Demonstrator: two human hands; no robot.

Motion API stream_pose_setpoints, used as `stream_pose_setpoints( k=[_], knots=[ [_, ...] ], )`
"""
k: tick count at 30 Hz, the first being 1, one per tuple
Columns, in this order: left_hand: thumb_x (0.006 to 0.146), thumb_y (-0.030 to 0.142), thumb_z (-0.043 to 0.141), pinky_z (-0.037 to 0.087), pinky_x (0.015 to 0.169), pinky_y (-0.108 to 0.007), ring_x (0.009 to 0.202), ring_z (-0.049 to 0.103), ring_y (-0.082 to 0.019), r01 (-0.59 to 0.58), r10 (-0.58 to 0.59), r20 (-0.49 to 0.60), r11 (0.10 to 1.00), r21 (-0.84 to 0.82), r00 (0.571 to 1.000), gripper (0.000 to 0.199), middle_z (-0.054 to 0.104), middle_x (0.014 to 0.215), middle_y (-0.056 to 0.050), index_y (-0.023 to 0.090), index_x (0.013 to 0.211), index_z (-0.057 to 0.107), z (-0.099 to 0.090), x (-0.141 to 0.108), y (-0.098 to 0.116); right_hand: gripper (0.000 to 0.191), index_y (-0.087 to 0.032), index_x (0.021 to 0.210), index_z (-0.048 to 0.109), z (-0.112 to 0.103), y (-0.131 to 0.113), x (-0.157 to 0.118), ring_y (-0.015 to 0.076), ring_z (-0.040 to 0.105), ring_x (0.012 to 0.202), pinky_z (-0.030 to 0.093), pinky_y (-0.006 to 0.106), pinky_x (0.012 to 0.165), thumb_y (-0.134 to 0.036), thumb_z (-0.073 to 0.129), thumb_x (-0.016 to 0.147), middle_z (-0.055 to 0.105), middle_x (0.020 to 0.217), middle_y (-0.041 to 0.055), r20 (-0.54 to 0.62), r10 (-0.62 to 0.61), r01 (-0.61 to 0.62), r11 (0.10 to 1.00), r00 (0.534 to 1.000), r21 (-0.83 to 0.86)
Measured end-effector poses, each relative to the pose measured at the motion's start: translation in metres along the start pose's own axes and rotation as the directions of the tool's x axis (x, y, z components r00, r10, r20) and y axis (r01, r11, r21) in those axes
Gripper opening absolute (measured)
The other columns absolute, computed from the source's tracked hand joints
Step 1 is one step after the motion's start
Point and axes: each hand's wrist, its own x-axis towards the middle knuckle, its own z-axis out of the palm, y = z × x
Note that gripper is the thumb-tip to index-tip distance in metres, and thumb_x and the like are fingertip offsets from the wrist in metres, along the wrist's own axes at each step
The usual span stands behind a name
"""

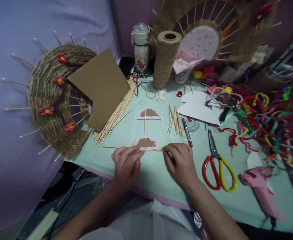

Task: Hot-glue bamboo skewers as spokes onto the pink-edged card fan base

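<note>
In front of me lies a small cardboard half-circle (147, 143) edged with pink-dotted white fabric. A thin wooden stick (110, 147) runs along its straight lower edge, partly hidden by my fingers. My left hand (126, 163) is closed at the left corner, its fingertips pressing the stick and fabric edge. My right hand (180, 162) pinches the stick's right end just beyond the other corner. Farther back lies a matching fabric-edged half-circle (153, 114). An upright stick (145, 125) lies across both pieces, joining them in a line.
Scissors (214, 160) and a pink glue gun (261, 190) lie at right, near tangled pipe cleaners (268, 110). A red pen (187, 132) and short sticks (174, 120) lie nearer. Bundled sticks (118, 113), cardboard (103, 86) and a woven twine ring (43, 90) are left; a twine spool (165, 60) stands behind.
</note>
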Motion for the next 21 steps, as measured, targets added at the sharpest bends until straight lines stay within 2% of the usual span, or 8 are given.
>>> stream_pose_setpoints(
  k=[5,8,18,21],
  knots=[
    [0.085,0.003,0.057,0.042,0.088,-0.040,0.097,0.057,-0.022,0.002,0.011,-0.172,0.997,0.076,0.985,0.028,0.069,0.101,-0.006,0.024,0.102,0.066,-0.013,0.005,-0.034,0.014,-0.020,0.105,0.057,-0.002,0.000,0.001,0.0216,0.059,0.091,0.038,0.040,0.087,-0.012,0.057,0.093,0.069,0.096,0.0055,0.008,-0.027,0.027,1.000,1.000,0.005],
    [0.084,0.002,0.057,0.043,0.090,-0.042,0.095,0.059,-0.021,0.009,0.011,-0.215,0.996,0.092,0.977,0.028,0.070,0.098,-0.006,0.022,0.101,0.066,-0.018,0.006,-0.049,0.015,-0.020,0.106,0.056,-0.002,0.001,0.000,0.0217,0.060,0.091,0.038,0.040,0.087,-0.012,0.056,0.093,0.070,0.097,0.0054,0.016,-0.033,0.033,0.999,0.999,0.004],
    [0.087,0.006,0.057,0.045,0.089,-0.041,0.096,0.058,-0.022,0.050,-0.031,-0.184,0.993,0.104,0.982,0.022,0.071,0.095,-0.006,0.022,0.096,0.067,-0.018,0.003,-0.054,0.020,-0.021,0.108,0.057,0.001,0.005,-0.003,0.0221,0.058,0.093,0.037,0.040,0.087,-0.008,0.053,0.094,0.070,0.101,0.0056,0.044,-0.054,0.055,0.998,0.998,-0.008],
    [0.088,0.008,0.056,0.045,0.090,-0.041,0.096,0.060,-0.022,0.069,-0.055,-0.130,0.992,0.106,0.990,0.020,0.072,0.096,-0.005,0.022,0.096,0.068,-0.019,0.003,-0.053,0.019,-0.021,0.108,0.058,0.001,0.005,-0.004,0.0222,0.058,0.092,0.038,0.040,0.086,-0.008,0.054,0.093,0.069,0.100,0.0059,0.043,-0.063,0.063,0.998,0.997,-0.012]
  ],
)
